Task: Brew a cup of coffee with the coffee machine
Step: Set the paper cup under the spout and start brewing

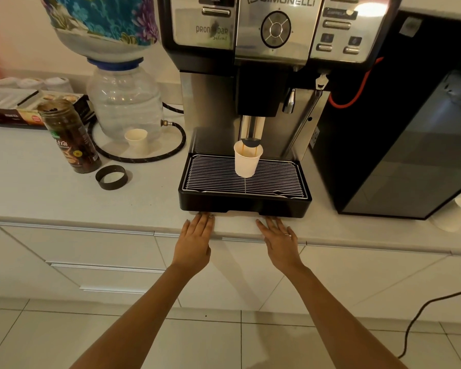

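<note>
Pouring coffee into paper cup (246, 162), hands flat on counter (64, 198)

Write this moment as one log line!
coffee streaming into paper cup | cup on drip tray | left hand, right hand flat on counter edge

The pale counter (51, 193) carries the coffee machine (246, 83) at its middle, with a black appliance (399, 134) just beside it on the right. To the left stand a clear water jug (125, 102), a small paper cup (137, 141), a dark jar (69, 135), a black ring lid (111, 177) and a looped hose (155, 154). Both hands lie flat on the counter's front edge, the left hand (196, 242) and right hand (281, 242) apart.
</note>
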{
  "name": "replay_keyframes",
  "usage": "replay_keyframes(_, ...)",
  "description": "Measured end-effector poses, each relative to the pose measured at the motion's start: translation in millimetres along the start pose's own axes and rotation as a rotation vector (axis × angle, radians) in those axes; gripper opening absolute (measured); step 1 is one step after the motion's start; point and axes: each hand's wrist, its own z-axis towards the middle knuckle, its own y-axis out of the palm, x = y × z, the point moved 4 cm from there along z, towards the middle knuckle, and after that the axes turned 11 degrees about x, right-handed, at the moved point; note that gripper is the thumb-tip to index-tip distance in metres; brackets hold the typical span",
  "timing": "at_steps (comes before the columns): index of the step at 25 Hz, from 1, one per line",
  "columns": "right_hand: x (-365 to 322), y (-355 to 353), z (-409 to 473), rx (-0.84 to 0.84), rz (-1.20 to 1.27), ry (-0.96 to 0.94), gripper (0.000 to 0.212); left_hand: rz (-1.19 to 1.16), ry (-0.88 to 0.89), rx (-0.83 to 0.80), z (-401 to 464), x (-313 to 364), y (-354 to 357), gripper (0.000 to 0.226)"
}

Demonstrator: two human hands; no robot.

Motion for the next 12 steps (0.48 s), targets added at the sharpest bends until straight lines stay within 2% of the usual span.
replay_keyframes(12, 0.4, 5.1, 1.0, 0.106, 0.054, 0.028, 0.056, 0.011, -0.008, 0.031, -1.8, -0.5, 6.2, 0.08)
